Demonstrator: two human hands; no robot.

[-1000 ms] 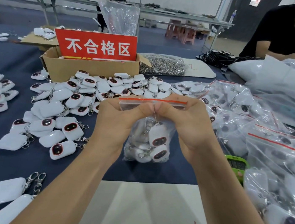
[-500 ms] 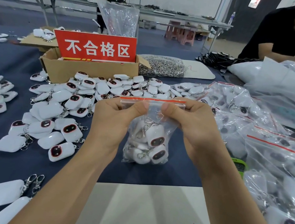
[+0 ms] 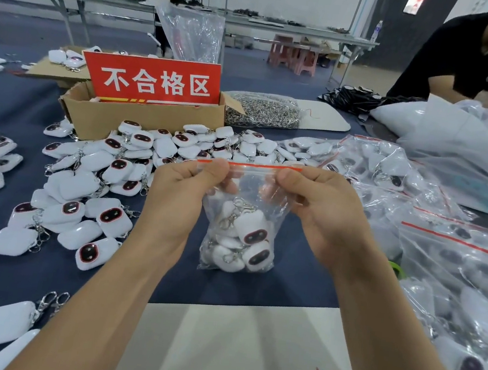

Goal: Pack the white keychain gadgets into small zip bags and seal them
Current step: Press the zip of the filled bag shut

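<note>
Centre: my left hand (image 3: pixel 183 191) and right hand (image 3: pixel 321 208) pinch the clear red-striped zip bag (image 3: pixel 241 221). Skipped stretches could leave it unsealed.

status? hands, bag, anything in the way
Hands: left hand and right hand pinch the zip bag near its red-striped top. White gadgets inside, seal not confirmed. Nothing blocking the bag.
</note>
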